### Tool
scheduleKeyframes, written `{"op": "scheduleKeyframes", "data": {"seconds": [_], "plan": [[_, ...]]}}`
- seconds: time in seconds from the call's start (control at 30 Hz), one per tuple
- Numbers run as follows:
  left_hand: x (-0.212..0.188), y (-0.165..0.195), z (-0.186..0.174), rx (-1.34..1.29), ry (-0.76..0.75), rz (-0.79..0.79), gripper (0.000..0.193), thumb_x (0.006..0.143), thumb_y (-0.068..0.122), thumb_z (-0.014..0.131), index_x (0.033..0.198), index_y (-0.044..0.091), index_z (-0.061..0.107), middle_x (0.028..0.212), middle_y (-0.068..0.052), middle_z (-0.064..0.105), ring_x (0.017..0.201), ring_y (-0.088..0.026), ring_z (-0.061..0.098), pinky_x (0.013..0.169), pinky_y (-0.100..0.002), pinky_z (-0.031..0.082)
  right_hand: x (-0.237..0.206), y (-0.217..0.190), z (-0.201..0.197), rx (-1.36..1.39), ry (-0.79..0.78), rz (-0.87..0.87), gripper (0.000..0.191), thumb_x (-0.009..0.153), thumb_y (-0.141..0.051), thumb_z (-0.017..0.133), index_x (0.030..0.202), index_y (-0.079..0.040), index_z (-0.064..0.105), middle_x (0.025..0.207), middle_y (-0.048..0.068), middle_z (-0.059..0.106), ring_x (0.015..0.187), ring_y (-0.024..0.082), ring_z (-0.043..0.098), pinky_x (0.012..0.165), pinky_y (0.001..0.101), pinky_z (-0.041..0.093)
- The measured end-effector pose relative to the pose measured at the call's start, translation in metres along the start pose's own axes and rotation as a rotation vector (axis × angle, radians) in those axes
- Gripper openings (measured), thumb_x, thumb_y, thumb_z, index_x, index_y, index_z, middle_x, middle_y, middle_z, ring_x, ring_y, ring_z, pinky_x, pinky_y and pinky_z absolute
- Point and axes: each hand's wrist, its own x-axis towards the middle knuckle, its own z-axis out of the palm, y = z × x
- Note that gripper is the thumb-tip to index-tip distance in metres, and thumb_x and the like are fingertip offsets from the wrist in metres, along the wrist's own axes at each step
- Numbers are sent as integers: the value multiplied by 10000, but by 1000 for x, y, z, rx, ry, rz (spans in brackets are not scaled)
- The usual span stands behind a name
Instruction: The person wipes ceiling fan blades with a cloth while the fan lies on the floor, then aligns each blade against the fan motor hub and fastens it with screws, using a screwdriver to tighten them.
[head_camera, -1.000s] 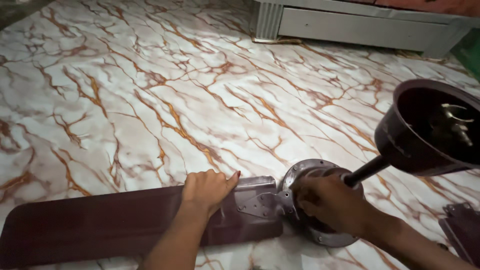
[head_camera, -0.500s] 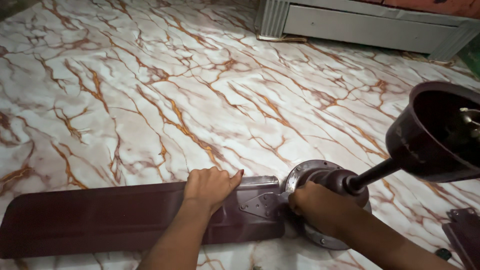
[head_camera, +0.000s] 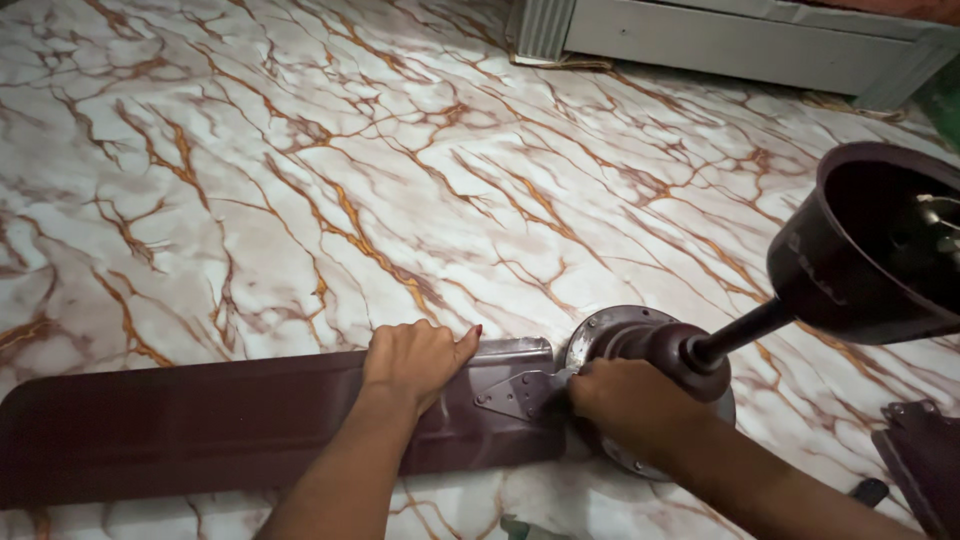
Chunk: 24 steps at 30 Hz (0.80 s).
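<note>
So this is a ceiling fan lying on a marble floor (head_camera: 300, 150), white with brown and orange veins. The left hand (head_camera: 415, 358) is flat on the dark maroon fan blade (head_camera: 200, 420), palm down, fingers together and curled a bit over the far edge, thumb sticking out toward the motor. Looks to me like it's just pinning the blade so it can't swing or slide. Nothing is actually gripped, it's pressing down.

The right hand (head_camera: 625, 400) sits just past that thumb, right where the blade's metal bracket (head_camera: 515, 393) meets the round motor housing (head_camera: 650, 345). Its fingers are bunched and bent down at the bracket end, but whether they pinch a screw or a small tool I can't tell, the back of the hand hides it.

From the motor, the downrod (head_camera: 740, 330) angles up toward the camera with the bell-shaped canopy cup (head_camera: 870, 250) on its end, well above both hands. Off beyond the right forearm there's another dark blade end (head_camera: 920, 450) on the floor. A pale furniture base (head_camera: 720, 40) runs along the far side
</note>
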Motion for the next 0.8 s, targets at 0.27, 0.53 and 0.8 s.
{"op": "scheduleKeyframes", "data": {"seconds": [0.27, 0.53, 0.8], "plan": [[-2, 1, 2, -42, 131, 50, 343, 1024, 433, 401, 1139, 317, 702, 781, -57, 698, 708, -299, 744, 534, -463, 571, -1, -13, 22, -487, 119, -34, 261, 841, -215, 596, 1056, -112, 700, 1016, 53, 668, 1003, 249, 599, 691, 419, 450], [1, 4, 7, -55, 71, -15, 522, 1065, 526, 343, 1001, 201, 746, 841, -74, 718, 780, -296, 745, 628, -458, 564, -11, -19, 19, -614, 98, 34, 439, 1007, -469, 499, 1030, -69, 680, 1045, 65, 642, 1089, 253, 577, 904, 440, 429], [-1, 6, 3, -133, 23, -104, 684, 1092, 606, 313, 884, 149, 778, 857, -94, 721, 828, -298, 751, 702, -445, 567, -28, -19, 5, -399, 275, -158, 264, 811, -162, 592, 1053, -69, 641, 927, 65, 643, 966, 237, 599, 818, 404, 439]]}}
